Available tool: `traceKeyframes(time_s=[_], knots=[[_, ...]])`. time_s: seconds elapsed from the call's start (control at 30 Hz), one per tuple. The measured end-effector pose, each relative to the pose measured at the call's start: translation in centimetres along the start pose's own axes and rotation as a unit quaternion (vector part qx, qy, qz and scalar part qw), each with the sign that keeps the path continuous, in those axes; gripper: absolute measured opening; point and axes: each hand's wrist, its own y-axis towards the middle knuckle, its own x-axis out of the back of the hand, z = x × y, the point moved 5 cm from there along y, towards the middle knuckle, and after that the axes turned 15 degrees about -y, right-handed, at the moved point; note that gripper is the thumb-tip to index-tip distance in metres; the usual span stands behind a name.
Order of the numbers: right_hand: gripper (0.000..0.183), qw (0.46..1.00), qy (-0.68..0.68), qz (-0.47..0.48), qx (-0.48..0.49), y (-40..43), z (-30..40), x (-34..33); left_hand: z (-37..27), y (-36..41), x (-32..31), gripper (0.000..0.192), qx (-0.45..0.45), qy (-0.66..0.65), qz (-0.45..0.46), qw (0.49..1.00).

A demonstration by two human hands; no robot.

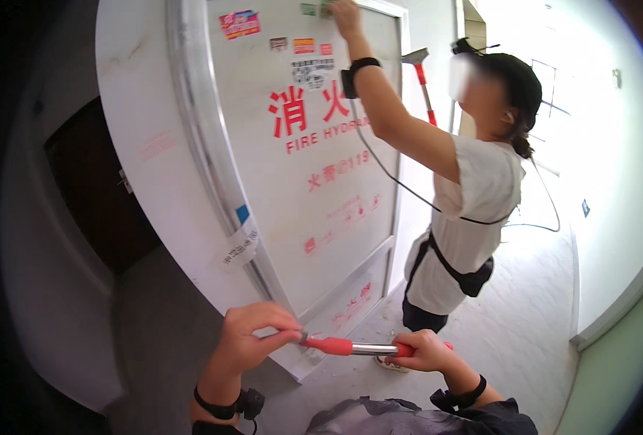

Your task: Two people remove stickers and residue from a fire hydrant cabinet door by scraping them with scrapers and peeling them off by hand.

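Observation:
My right hand (424, 350) grips the red handle end of a scraper (373, 349) with a shiny metal shaft. The tool lies nearly level before my body. At its other end, my left hand (261, 331) pinches the head with thumb and fingertips; the fingers hide most of the blade. Just beyond the tool stands a white fire hydrant cabinet door (310, 212) in a metal frame. Red print and several small stickers mark its face. A torn paper strip (239, 247) with writing clings to the frame's left side.
A co-worker (468, 190) stands at right, one raised hand (346, 19) at a green sticker near the door's top. Beside them another red-handled scraper (422, 81) points up. A black cable (392, 176) runs from their wrist. Small scraps (389, 321) litter the floor. A dark door (93, 179) is at left.

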Motion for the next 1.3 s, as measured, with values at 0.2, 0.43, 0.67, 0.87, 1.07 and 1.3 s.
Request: traceKeyframes(time_s=[0.2,0.43,0.67,0.87,1.07,1.3], knots=[[0.024,0.999,-0.008,0.037,-0.027,-7.0,-0.8,2.3,-0.1,-3.6,-4.1,0.008,0.034,-0.008,-0.015,0.999],[0.024,0.992,0.033,0.008,-0.121,-15.5,2.4,0.6,3.6,-8.4,-6.5,0.002,0.126,-0.230,-0.069,0.962],[0.025,0.954,0.146,0.056,-0.254,-22.0,7.7,-6.8,5.7,-17.2,-5.0,0.004,0.256,-0.222,-0.019,0.941],[0.015,0.892,0.328,0.015,-0.310,-23.7,11.6,-7.6,8.5,-31.3,-1.0,0.011,0.361,-0.286,-0.152,0.874],[0.013,0.873,0.339,-0.056,-0.345,-25.6,11.9,-6.6,12.9,-40.5,-2.5,0.017,0.455,-0.473,-0.289,0.697],[0.017,0.845,0.360,-0.091,-0.386,-29.8,12.8,-6.7,8.5,-26.9,-2.7,0.022,0.294,-0.159,-0.136,0.933]])
